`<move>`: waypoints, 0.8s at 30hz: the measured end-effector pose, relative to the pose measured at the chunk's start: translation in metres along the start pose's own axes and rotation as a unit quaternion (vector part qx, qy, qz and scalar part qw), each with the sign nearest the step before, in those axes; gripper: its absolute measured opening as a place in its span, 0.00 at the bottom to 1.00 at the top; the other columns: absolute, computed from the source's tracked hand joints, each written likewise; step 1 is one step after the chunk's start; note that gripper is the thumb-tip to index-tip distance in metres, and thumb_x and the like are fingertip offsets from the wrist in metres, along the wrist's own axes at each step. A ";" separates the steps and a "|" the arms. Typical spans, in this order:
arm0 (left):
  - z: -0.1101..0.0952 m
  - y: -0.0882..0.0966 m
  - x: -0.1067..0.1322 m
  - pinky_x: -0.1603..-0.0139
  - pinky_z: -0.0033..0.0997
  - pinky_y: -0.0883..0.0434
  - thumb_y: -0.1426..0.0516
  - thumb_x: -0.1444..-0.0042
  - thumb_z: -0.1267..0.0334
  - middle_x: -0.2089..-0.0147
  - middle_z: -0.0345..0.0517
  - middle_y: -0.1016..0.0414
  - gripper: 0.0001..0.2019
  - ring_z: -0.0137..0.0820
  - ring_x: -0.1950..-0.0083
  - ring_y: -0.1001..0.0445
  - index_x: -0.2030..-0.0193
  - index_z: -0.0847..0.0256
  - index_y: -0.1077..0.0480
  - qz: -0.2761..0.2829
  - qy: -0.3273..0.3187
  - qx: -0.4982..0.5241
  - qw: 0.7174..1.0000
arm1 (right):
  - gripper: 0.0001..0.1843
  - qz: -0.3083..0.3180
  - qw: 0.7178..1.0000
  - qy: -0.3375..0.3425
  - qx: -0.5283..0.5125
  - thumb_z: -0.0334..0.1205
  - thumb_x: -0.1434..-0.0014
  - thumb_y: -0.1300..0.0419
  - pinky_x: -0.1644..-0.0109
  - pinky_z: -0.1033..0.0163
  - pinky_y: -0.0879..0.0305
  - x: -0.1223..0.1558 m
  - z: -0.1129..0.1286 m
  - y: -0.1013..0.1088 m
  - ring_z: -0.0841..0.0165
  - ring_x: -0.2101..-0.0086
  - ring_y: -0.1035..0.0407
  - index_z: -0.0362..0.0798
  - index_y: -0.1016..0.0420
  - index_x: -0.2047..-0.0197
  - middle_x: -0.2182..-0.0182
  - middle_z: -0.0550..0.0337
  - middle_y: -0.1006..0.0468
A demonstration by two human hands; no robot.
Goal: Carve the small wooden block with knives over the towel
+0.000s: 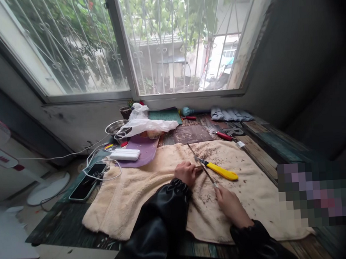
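Observation:
My left hand [186,173] is closed on a small brown piece of wood [199,168], pressing it down on a beige towel [147,182]. Gripped in my right hand [230,205] is a long thin file [208,175], slanting away to the upper left. Its blade crosses the end of the wood, seemingly touching it. Just right of the blade lies a yellow utility knife [222,171] on the towel. Brown shavings [218,150] are scattered around both hands. My fingers hide most of the wood and the file's handle.
A phone [87,182], a white power bank [125,154] with a cable and a purple mat [147,150] are on the left. Behind the towel are a white plastic bag [149,125], a metal bowl [117,127] and a red-handled tool [224,135]. A fan [1,155] stands left.

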State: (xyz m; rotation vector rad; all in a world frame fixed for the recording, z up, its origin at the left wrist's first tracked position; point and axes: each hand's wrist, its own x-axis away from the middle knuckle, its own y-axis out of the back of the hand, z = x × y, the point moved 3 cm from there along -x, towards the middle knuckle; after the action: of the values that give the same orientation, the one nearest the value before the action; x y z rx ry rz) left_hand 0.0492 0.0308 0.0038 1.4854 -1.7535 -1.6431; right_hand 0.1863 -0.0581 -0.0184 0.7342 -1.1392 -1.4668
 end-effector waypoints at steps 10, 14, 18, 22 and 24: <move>-0.001 -0.001 0.001 0.66 0.29 0.44 0.52 0.48 0.57 0.69 0.42 0.33 0.11 0.29 0.65 0.39 0.71 0.56 0.31 0.007 -0.011 0.004 1.000 | 0.17 -0.023 0.999 0.011 0.042 0.40 0.44 0.63 0.72 0.67 0.51 -0.010 0.016 0.007 0.69 0.72 0.35 0.46 0.34 0.67 0.74 0.54 0.28; -0.002 0.001 0.002 0.66 0.29 0.44 0.52 0.48 0.57 0.69 0.41 0.33 0.11 0.29 0.65 0.38 0.71 0.55 0.31 0.000 -0.013 0.009 1.000 | 0.18 -0.008 0.999 0.025 0.025 0.40 0.44 0.63 0.71 0.67 0.50 0.002 0.009 0.005 0.69 0.71 0.35 0.46 0.34 0.69 0.73 0.55 0.28; -0.002 0.001 0.002 0.66 0.29 0.44 0.52 0.48 0.58 0.68 0.42 0.33 0.11 0.28 0.65 0.38 0.71 0.57 0.31 0.011 -0.004 0.008 1.000 | 0.19 0.000 1.000 0.014 0.020 0.40 0.44 0.63 0.72 0.67 0.50 -0.004 0.014 0.007 0.69 0.72 0.35 0.46 0.33 0.70 0.74 0.55 0.28; -0.001 0.001 0.002 0.66 0.29 0.44 0.52 0.48 0.58 0.69 0.41 0.33 0.10 0.28 0.66 0.38 0.71 0.56 0.31 0.006 -0.008 -0.001 1.000 | 0.18 -0.010 1.000 0.005 0.027 0.40 0.44 0.62 0.72 0.68 0.51 -0.021 0.022 0.009 0.70 0.71 0.35 0.44 0.32 0.68 0.72 0.53 0.28; -0.001 0.000 0.002 0.66 0.29 0.44 0.52 0.48 0.58 0.69 0.41 0.33 0.10 0.28 0.66 0.38 0.72 0.56 0.31 0.002 -0.017 -0.003 1.000 | 0.18 -0.011 1.000 0.004 0.025 0.40 0.44 0.61 0.71 0.68 0.51 -0.022 0.021 0.008 0.70 0.71 0.35 0.44 0.32 0.68 0.72 0.53 0.28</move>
State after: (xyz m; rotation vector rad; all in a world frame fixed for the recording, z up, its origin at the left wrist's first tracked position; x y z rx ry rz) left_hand 0.0490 0.0283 0.0035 1.4597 -1.7663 -1.6788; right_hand 0.1755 -0.0313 -0.0070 0.7887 -1.1683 -1.4580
